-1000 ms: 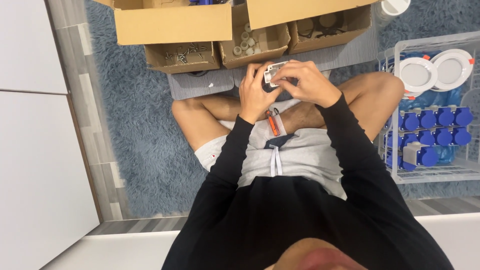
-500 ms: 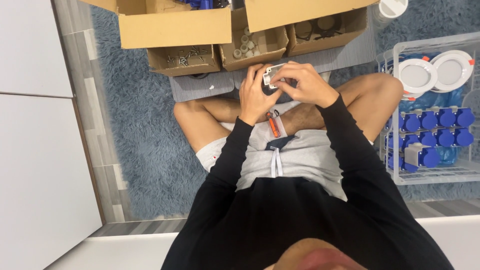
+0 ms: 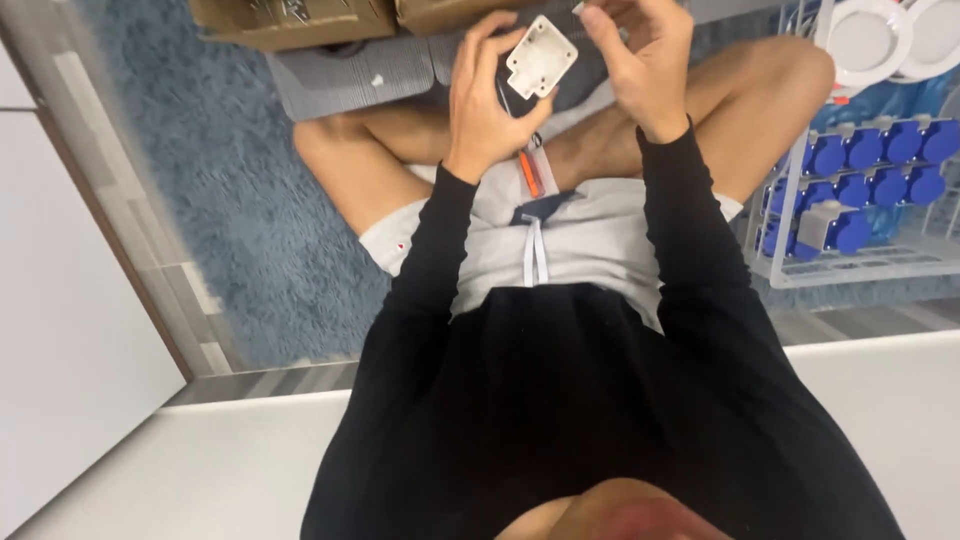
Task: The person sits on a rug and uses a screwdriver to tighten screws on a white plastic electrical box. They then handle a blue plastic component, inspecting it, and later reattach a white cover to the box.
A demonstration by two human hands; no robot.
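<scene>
**Head view: white square housing held above the lap**

Left hand (image 3: 487, 105) has its fingers clamped on a white square plastic housing (image 3: 541, 56), held over the crossed legs. Right hand (image 3: 640, 60), just right of the housing, has its fingertips pinched together on something too small to tell. Well right of the housing: wire basket (image 3: 790, 270) with blue parts (image 3: 868, 160). Above and left of the housing: cardboard boxes (image 3: 300, 20).

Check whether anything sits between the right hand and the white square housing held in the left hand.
Nothing visible: the right hand is raised just beside the white square housing, which the left hand grips.
</scene>
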